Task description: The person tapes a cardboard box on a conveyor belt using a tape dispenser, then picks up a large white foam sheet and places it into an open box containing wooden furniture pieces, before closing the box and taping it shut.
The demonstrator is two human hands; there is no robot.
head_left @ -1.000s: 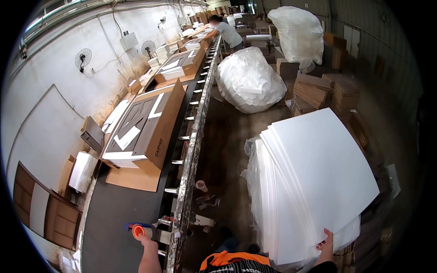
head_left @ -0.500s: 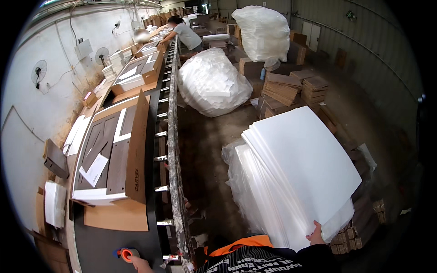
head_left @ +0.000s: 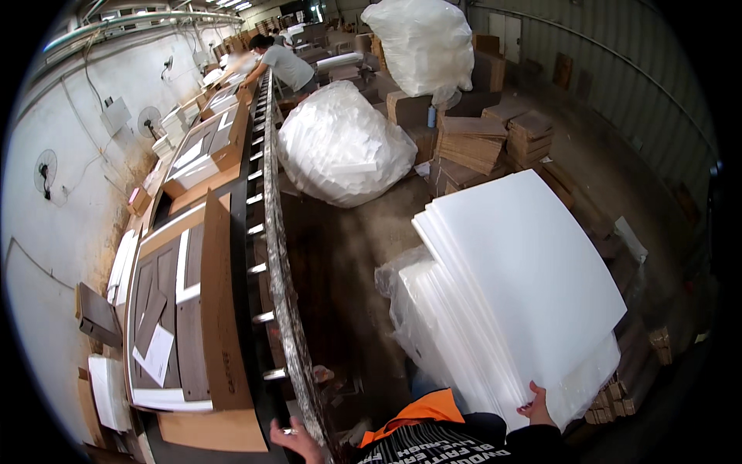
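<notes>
My right hand (head_left: 535,406) is at the near corner of a tall stack of white foam sheets (head_left: 525,263), its fingers curled at the edge of the top sheet. Clear plastic wrap (head_left: 398,286) hangs loosely around the stack's sides. Beside the conveyor's metal rail (head_left: 290,325), my left hand (head_left: 297,442) has its fingers apart and nothing in it. Left of that hand, an open cardboard carton (head_left: 224,325) lies on the belt. Inside it are brown wood-look panels (head_left: 166,271), white foam strips and a white paper sheet (head_left: 157,353).
Another open carton (head_left: 205,151) sits farther up the line, where a person in a grey shirt (head_left: 290,66) leans over. Big plastic bags of white foam (head_left: 348,147) stand right of the rail, near stacked flat cardboard (head_left: 471,143). Wall fans (head_left: 46,174) hang at left.
My left hand has moved right toward the rail and no longer holds the blue and orange tape roll, now out of sight. My right hand stays at the foam stack. The view has shifted slightly.
</notes>
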